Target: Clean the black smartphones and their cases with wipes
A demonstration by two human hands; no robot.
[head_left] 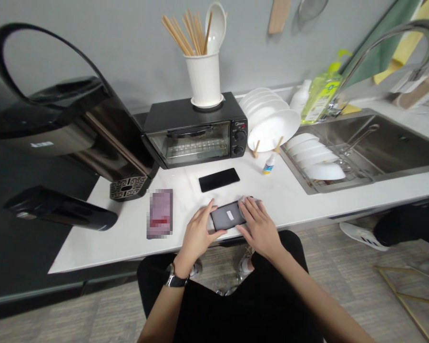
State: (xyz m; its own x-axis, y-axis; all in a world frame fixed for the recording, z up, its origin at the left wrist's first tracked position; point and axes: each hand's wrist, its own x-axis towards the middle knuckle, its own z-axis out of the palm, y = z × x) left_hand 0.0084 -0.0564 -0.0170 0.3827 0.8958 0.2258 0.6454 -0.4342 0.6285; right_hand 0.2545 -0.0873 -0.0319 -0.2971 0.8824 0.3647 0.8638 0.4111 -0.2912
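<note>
A dark grey phone (221,218) with a small white label lies on the white countertop near its front edge. My left hand (197,232) grips the phone's left end, thumb along the near side and fingers along the far side. At the other end, my right hand (260,227) has its fingers over a crumpled greyish cloth (241,207), pressed against the phone; most of the cloth is hidden under the fingers. Just beyond lies a flat black phone (219,180). A small white bottle (269,164) with a blue and yellow label stands farther right.
A toaster oven (196,138) carries a utensil holder (204,78). Left stand a black drink machine (93,128), a tilted-looking dark bottle (64,209) and a pixelated purple rectangle (159,214). Right are racked plates (273,128), bowls (323,170), the sink (396,152) and someone's shoe (362,237).
</note>
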